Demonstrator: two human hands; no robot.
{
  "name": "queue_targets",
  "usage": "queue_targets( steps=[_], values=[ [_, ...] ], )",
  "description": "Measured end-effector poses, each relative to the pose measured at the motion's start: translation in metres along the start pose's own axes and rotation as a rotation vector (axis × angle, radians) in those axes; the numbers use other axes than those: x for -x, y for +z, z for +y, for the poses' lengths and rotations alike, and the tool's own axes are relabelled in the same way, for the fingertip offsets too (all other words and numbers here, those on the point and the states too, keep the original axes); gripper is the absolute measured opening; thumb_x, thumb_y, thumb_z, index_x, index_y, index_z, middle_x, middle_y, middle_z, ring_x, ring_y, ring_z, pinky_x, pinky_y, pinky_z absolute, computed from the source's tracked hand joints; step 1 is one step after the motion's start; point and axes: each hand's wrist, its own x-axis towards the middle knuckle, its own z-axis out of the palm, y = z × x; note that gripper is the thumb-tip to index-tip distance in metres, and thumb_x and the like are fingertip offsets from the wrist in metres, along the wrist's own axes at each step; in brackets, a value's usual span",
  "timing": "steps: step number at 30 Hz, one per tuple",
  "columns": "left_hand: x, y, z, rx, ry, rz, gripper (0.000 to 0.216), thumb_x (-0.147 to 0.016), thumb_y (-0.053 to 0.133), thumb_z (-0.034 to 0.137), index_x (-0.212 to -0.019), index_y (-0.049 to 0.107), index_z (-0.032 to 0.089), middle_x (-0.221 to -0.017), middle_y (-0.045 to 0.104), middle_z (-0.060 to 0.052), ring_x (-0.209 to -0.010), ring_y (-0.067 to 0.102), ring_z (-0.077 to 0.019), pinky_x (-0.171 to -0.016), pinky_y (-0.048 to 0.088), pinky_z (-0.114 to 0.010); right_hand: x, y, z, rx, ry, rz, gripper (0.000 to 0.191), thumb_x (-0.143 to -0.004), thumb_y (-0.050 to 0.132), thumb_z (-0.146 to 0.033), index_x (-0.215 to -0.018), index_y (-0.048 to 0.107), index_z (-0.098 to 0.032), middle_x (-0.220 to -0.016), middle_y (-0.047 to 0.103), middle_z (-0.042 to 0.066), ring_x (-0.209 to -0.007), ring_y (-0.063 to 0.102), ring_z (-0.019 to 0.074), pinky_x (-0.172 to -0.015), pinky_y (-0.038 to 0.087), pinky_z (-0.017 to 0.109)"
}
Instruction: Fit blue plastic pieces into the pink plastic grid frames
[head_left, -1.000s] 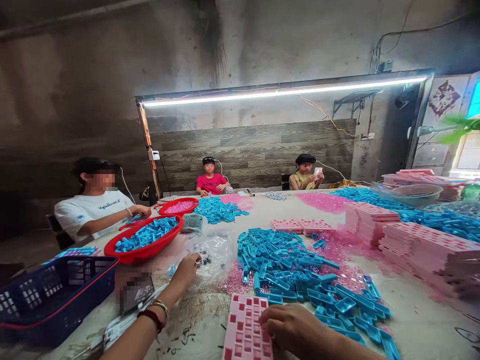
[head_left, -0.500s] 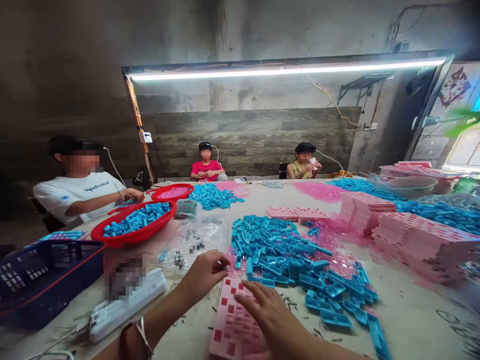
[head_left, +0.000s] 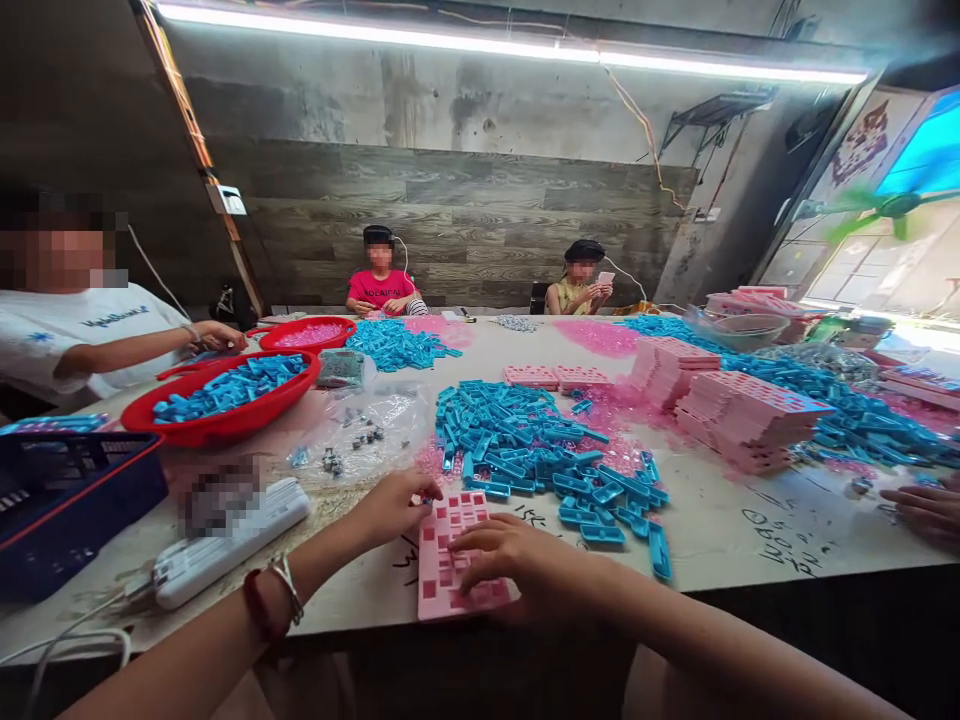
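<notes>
A pink plastic panel with rows of square holes (head_left: 431, 590) lies flat at the table's near edge. Over its upper left corner, my left hand (head_left: 396, 508) has its thumb and fingers pinched together; whatever they hold is too small to make out. My right hand (head_left: 517, 560) rests across the panel's right side, fingers stretched out and fingertips touching its holed surface. Just beyond the panel lies a heap of blue plastic trays (head_left: 517, 440), with small clear pink pieces (head_left: 622, 405) scattered around it.
Stacks of pink panels (head_left: 750, 420) stand to the right. At left are a red basket of blue pieces (head_left: 217, 430), a dark blue basket (head_left: 82, 520), a white power strip (head_left: 232, 545) and a plastic bag with small metal parts (head_left: 367, 435). Other people sit around the table; one's hand (head_left: 926, 505) shows at right.
The view has shifted, showing the table's near edge and the panel's lower end. My left hand has come closer to the panel's upper left corner. My right hand stays on the panel.
</notes>
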Motion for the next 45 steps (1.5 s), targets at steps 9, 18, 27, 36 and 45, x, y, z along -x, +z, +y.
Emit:
queue_targets(
  steps=[9,18,27,36,45],
  values=[
    [0.009,-0.017,0.001,0.007,-0.003,-0.153,0.024,-0.066,0.051,0.017,-0.086,0.063,0.017,-0.085,0.064,-0.001,-0.074,0.056,-0.0143,-0.065,0.042,-0.022,0.018,-0.021,0.011,0.021,0.205,0.032,0.025,-0.065,0.067,-0.033,-0.088,0.064,-0.023,-0.130,0.045,0.004,-0.120,0.039,0.0249,-0.098,0.029,0.040],
    [0.011,-0.014,0.002,0.130,-0.113,-0.238,0.033,-0.062,0.048,0.017,-0.094,0.059,0.016,-0.094,0.060,-0.003,-0.068,0.058,-0.0136,-0.057,0.046,-0.022,0.023,-0.020,0.024,0.067,0.275,0.028,0.030,-0.067,0.064,-0.021,-0.097,0.060,-0.021,-0.117,0.052,0.006,-0.099,0.054,0.0201,-0.084,0.043,0.031],
    [0.005,-0.006,0.007,0.143,-0.008,-0.026,0.020,-0.068,0.052,0.022,-0.085,0.063,0.015,-0.083,0.065,-0.003,-0.074,0.060,-0.0148,-0.067,0.047,-0.025,0.015,-0.010,0.020,0.158,0.378,0.106,0.065,-0.067,0.060,-0.047,-0.123,0.047,-0.018,-0.124,0.049,0.011,-0.107,0.049,0.0277,-0.088,0.041,0.039],
    [-0.002,0.010,0.008,0.062,0.137,0.090,0.014,-0.069,0.056,0.011,-0.081,0.063,0.015,-0.080,0.065,-0.002,-0.074,0.058,-0.0129,-0.069,0.045,-0.023,0.001,0.012,0.009,0.210,0.353,0.032,0.101,-0.058,0.058,-0.063,-0.137,0.026,-0.010,-0.132,0.039,0.018,-0.114,0.039,0.0338,-0.095,0.032,0.044],
    [-0.004,0.021,0.007,0.066,0.204,0.050,0.013,-0.068,0.058,0.008,-0.077,0.065,0.015,-0.074,0.063,-0.001,-0.070,0.056,-0.0119,-0.066,0.043,-0.022,0.003,0.008,0.015,0.171,0.279,0.014,0.092,-0.059,0.062,-0.053,-0.133,0.031,-0.008,-0.130,0.039,0.018,-0.118,0.035,0.0328,-0.097,0.029,0.044]
  ],
)
